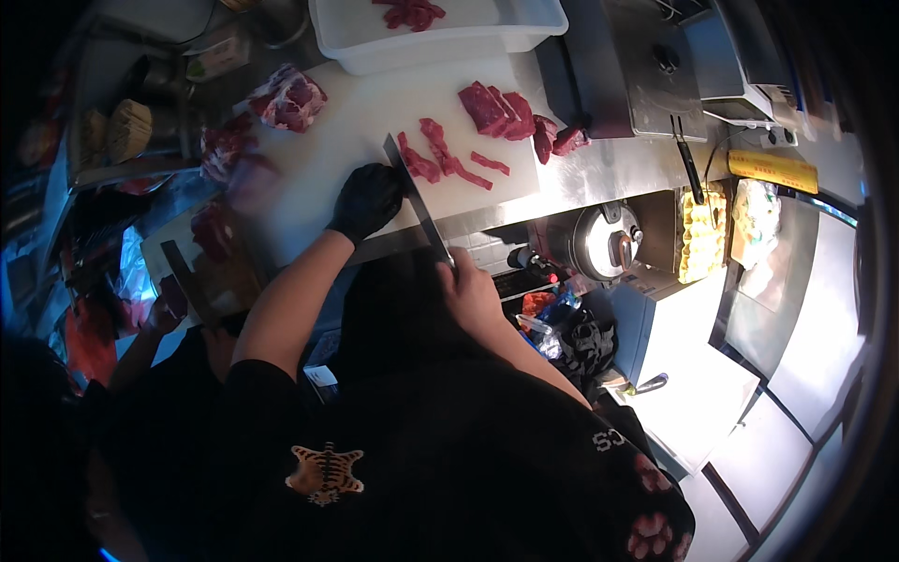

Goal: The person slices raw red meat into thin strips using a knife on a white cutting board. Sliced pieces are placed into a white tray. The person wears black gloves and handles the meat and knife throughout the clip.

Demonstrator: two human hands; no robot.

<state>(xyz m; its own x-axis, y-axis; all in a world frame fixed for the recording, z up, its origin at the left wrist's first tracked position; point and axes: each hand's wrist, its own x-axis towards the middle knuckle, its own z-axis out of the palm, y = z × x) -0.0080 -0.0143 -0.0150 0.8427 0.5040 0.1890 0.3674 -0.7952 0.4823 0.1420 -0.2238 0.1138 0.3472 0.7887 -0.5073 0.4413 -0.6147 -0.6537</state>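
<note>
My right hand (pixel 472 289) is closed around the handle of a long-bladed kitchen knife (pixel 416 195). The blade points away from me across a white cutting board (pixel 365 98). Pressed down on the board, my left hand (pixel 366 200) wears a black glove, its curled fingers against the blade's left side. Whatever lies under that glove is hidden. Just right of the blade are cut strips of raw red meat (pixel 439 147) and a smaller strip (pixel 490 164). Thick meat slices (pixel 495 111) lie farther right, with smaller pieces (pixel 555 137) at the board's right edge.
A white plastic tub (pixel 435 49) holding meat strips (pixel 409 14) stands at the back. Larger raw chunks (pixel 288 98) lie at left. There, a co-worker's hands hold a cleaver (pixel 188 281) and meat over another board (pixel 158 246). A pressure cooker (pixel 605 242) sits below the counter.
</note>
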